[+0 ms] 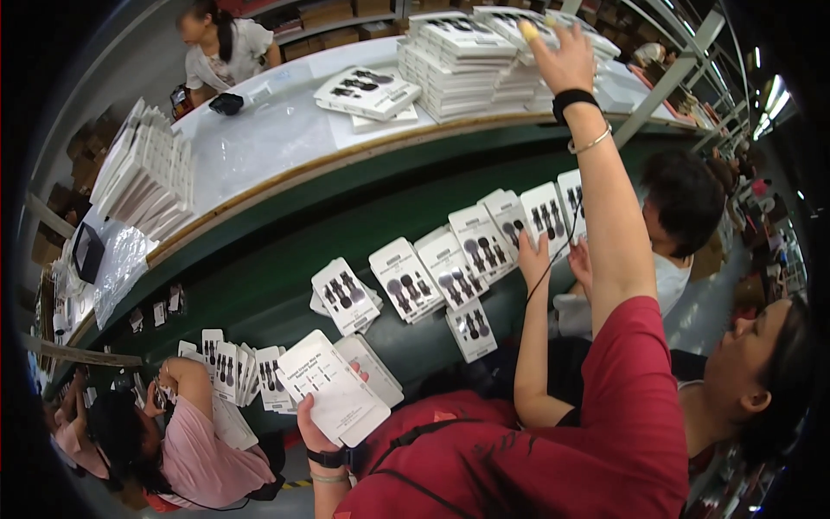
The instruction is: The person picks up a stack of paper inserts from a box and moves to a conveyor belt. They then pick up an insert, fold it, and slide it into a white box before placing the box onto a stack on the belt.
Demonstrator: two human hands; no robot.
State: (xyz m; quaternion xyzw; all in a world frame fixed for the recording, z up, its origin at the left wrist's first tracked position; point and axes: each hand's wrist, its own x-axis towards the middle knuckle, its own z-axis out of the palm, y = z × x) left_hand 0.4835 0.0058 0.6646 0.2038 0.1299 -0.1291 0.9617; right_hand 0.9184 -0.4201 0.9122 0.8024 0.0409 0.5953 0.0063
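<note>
My left hand (318,422) is closed round the lower edge of a flat white box (333,389), whose printed side with text and small pictures faces up. Behind it, partly covered, is another white box (372,368). My right arm stretches up over the conveyor to the far table. There my right hand (566,59), with a yellow cover on one finger, has its fingers spread at the top of stacked white boxes (458,73). It grips nothing that I can see. Dark brush-like tools are pictured on the box fronts.
A green conveyor (251,281) carries several groups of boxes (405,278). A co-worker's hand (534,259) touches boxes at the right. A person in pink (207,441) works at the left. Another stack (147,169) stands on the white table (259,138); a post (683,69) rises at the right.
</note>
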